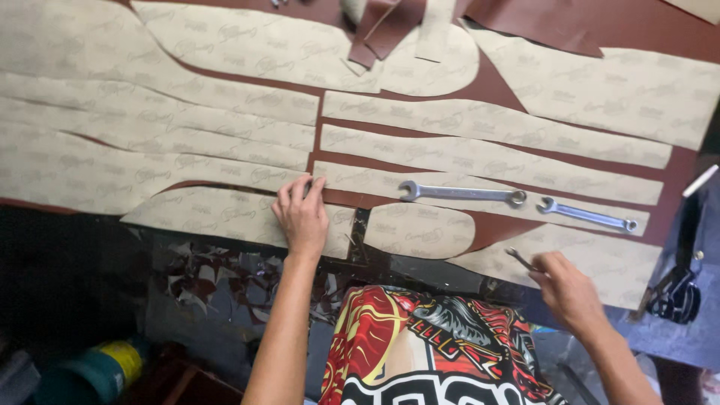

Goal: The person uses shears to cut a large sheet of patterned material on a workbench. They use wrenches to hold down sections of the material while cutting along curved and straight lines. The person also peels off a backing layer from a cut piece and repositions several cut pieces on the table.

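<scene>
Left hand [301, 215] flat, fingers pressing beige pattern piece [225, 214], centre frame; right hand [568, 289] gripping thin metal tool [519, 259], lower right.

Head camera looks steeply down, close.

**Hands on paper patterns over brown leather**

The left hand [302, 216] presses fingertips down on a beige paper pattern piece [217, 214] lying on the brown leather sheet [499, 88]. The right hand [568, 289] grips a thin metal tool [520, 259] at the sheet's near edge. Two combination wrenches, a larger [461, 193] and a smaller [586, 214], lie on neighbouring pattern strips. Leather scraps [217, 281] litter the dark floor below.
</scene>
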